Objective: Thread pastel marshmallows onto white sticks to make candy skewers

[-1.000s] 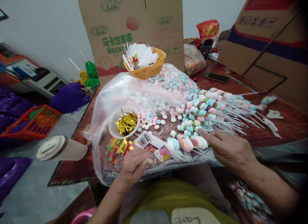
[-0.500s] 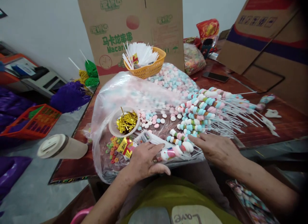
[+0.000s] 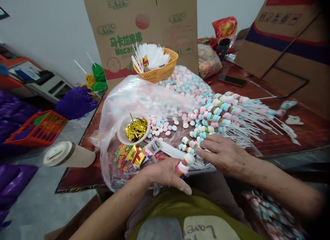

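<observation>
My left hand (image 3: 168, 173) has slid rightward over the marshmallow skewer (image 3: 184, 165) near the front edge of the table (image 3: 79, 178), so only its end shows; thumb stands apart; whether my right hand (image 3: 221, 154) grips, I cannot tell.

Soft, rather dim indoor light spreads evenly from a source outside the view, leaving the wall (image 3: 224, 6) a cool grey and shadows weak on the tabletop (image 3: 85, 140). Darkness gathers beneath the table, and black swallows the upper right corner and right edge. Pale glare clouds the clear plastic bag (image 3: 116, 95); the gold ties (image 3: 138, 129) glint. The marshmallow skewers (image 3: 219, 112) show distinctly, though fine detail is slightly soft. Wide-angle distortion stretches the paper cup (image 3: 69, 155) toward the left side, where smaller print blurs beyond reading.
</observation>
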`<state>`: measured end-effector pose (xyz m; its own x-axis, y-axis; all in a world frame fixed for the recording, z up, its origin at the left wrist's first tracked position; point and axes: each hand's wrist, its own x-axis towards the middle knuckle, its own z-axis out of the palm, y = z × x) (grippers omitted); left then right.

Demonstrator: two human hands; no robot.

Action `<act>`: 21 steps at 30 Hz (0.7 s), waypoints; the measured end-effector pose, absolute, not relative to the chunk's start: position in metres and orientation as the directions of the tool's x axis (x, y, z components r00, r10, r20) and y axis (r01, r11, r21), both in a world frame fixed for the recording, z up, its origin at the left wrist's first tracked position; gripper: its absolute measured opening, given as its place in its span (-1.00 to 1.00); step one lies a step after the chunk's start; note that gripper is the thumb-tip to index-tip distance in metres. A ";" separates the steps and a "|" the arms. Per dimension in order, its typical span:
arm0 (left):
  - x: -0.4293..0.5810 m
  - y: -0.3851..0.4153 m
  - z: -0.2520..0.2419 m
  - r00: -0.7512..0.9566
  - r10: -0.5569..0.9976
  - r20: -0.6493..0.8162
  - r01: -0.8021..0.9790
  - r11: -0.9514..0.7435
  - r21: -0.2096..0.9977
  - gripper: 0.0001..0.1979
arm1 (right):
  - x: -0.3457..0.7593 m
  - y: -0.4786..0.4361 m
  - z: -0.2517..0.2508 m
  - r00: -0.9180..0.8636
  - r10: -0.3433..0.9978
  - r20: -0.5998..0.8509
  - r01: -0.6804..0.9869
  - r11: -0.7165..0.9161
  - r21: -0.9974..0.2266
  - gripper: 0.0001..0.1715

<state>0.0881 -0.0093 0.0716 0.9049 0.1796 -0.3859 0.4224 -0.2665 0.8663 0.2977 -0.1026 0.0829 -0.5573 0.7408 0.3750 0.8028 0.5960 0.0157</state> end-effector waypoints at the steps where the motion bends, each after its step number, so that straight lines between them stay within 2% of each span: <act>1: 0.089 -0.009 0.072 0.901 0.138 -0.412 0.433 -0.214 0.876 -0.52 | 0.297 -0.102 0.082 -0.575 0.738 0.354 0.790 0.614 0.005 -0.76; 2: 0.090 -0.008 0.072 0.887 0.116 -0.447 0.461 -0.174 0.870 -0.49 | 0.297 -0.103 0.080 -0.585 0.740 0.331 0.782 0.623 -0.011 -0.77; 4: 0.091 -0.007 0.072 0.855 0.169 -0.490 0.515 -0.162 0.842 -0.44 | 0.295 -0.105 0.075 -0.580 0.756 0.303 0.782 0.621 -0.054 -0.77; 7: 0.094 -0.011 0.069 0.837 0.351 -0.420 0.532 -0.343 0.774 -0.35 | 0.288 -0.108 0.066 -0.511 0.807 0.294 0.819 0.562 -0.118 -0.77; 9: 0.099 -0.015 0.068 0.813 0.439 -0.383 0.574 -0.492 0.655 -0.31 | 0.282 -0.110 0.058 -0.442 0.856 0.267 0.859 0.489 -0.149 -0.79; 11: 0.102 -0.016 0.069 0.809 0.451 -0.377 0.586 -0.580 0.565 -0.22 | 0.277 -0.111 0.051 -0.390 0.893 0.223 0.885 0.431 -0.178 -0.80; 15: 0.092 0.000 0.085 0.878 0.381 -0.290 0.478 -0.654 0.587 0.04 | 0.280 -0.114 0.039 -0.324 0.920 0.222 0.885 0.378 -0.273 -0.77; 17: 0.081 0.011 0.093 0.873 0.389 -0.295 0.487 -0.739 0.466 -0.02 | 0.286 -0.115 0.036 -0.280 0.922 0.269 0.868 0.363 -0.340 -0.76; 19: 0.070 0.018 0.094 0.812 0.423 -0.402 0.556 -0.771 0.311 -0.25 | 0.290 -0.116 0.035 -0.249 0.921 0.300 0.843 0.359 -0.401 -0.77; 20: 0.066 0.019 0.092 0.777 0.437 -0.452 0.590 -0.756 0.284 -0.40 | 0.292 -0.115 0.036 -0.243 0.919 0.311 0.831 0.363 -0.421 -0.78; 21: 0.064 0.019 0.090 0.757 0.435 -0.487 0.616 -0.723 0.312 -0.53 | 0.292 -0.115 0.037 -0.246 0.913 0.325 0.824 0.374 -0.426 -0.78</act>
